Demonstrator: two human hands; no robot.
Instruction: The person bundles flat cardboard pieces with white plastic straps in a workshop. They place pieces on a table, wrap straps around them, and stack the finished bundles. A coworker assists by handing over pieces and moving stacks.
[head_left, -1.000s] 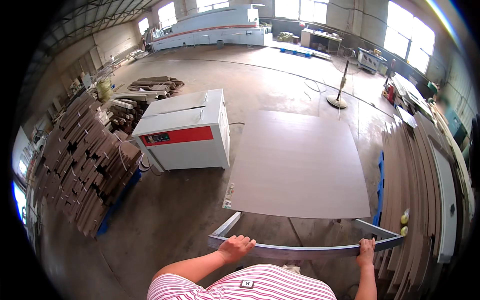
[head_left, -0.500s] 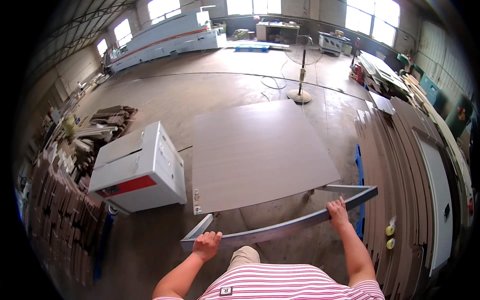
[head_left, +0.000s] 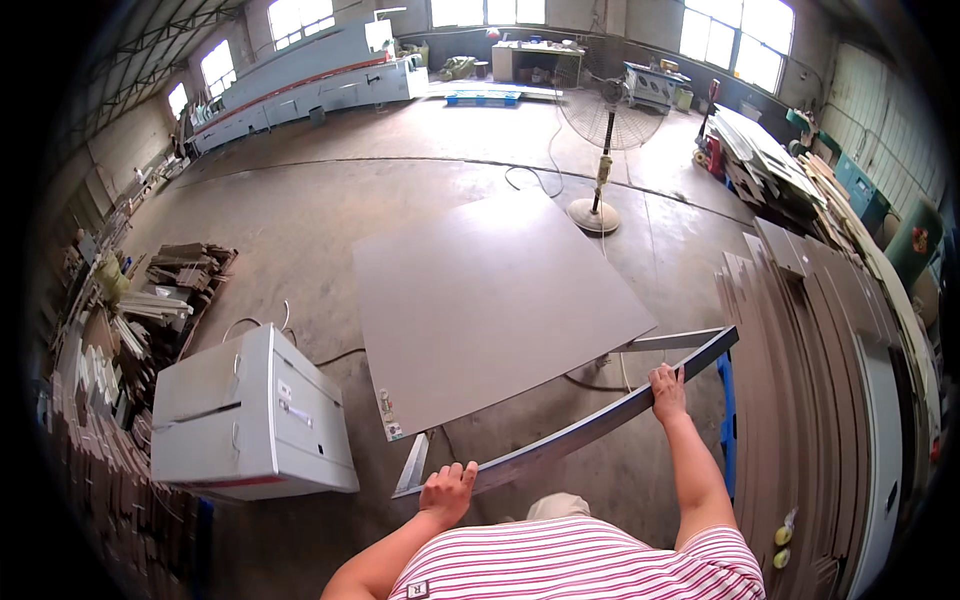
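A long grey metal frame rail [head_left: 570, 432] crosses in front of my body, with a side bar running forward from each end toward a large flat greyish-brown panel [head_left: 495, 310]. Near the rail's left end my left hand [head_left: 449, 492] is closed over its top edge. Further right and farther from me, my right hand [head_left: 668, 391] wraps around the same rail, close to its right corner. The panel lies level above the floor, its near edge just beyond the rail. Small stickers mark its near left corner. Whatever holds the panel up is mostly hidden beneath it.
A white cabinet [head_left: 255, 415] stands at the left. Stacked brown boards [head_left: 800, 400] fill the right side on a blue pallet [head_left: 727, 430]. Behind the panel is a pedestal fan [head_left: 597, 215]. Cables lie on the floor. Scrap wood [head_left: 185, 275] is piled at the far left.
The view has shifted and turned, and the white cabinet sits lower and further left. Both hands keep hold of the rail, which now slants more steeply up to the right.
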